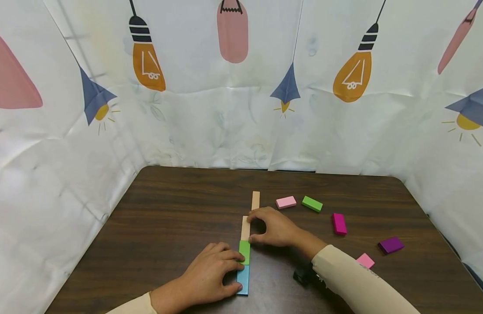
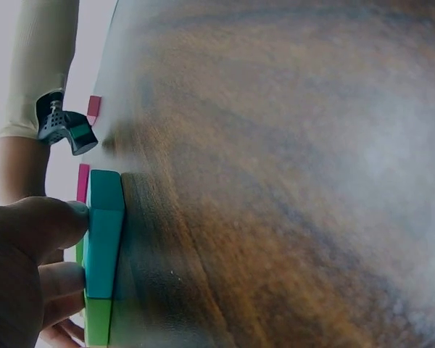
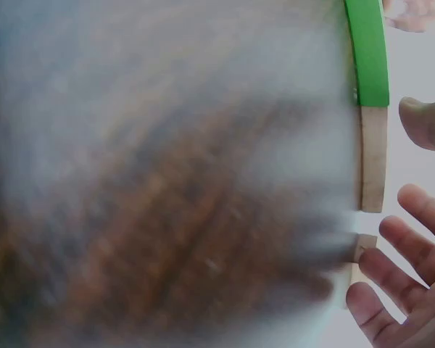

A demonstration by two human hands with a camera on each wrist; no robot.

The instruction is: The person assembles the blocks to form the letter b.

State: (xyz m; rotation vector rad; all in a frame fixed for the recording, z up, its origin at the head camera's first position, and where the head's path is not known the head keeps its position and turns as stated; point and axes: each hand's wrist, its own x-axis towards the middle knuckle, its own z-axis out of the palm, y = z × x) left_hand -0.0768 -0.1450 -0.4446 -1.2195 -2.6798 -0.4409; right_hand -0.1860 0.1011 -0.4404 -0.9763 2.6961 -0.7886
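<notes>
A row of flat blocks runs up the table: a blue block (image 1: 243, 281), a green block (image 1: 244, 250) and a plain wooden block (image 1: 245, 229) end to end. My left hand (image 1: 210, 274) lies along the row's left side, thumb by the blue block and fingertips at the green one. In the left wrist view the thumb tip meets the blue block (image 2: 104, 246). From the right side my right hand (image 1: 277, 227) reaches to the wooden block, thumb and fingers spread along its length. Another wooden block (image 1: 256, 199) stands farther back, offset to the right, partly behind the right fingers.
Loose blocks lie to the right: a light pink block (image 1: 286, 202), a green block (image 1: 312, 204), a magenta block (image 1: 339, 224), a purple block (image 1: 391, 245) and a pink block (image 1: 365, 261) beside the right sleeve. A printed curtain (image 1: 210, 126) hangs behind the dark wooden table (image 1: 167, 209).
</notes>
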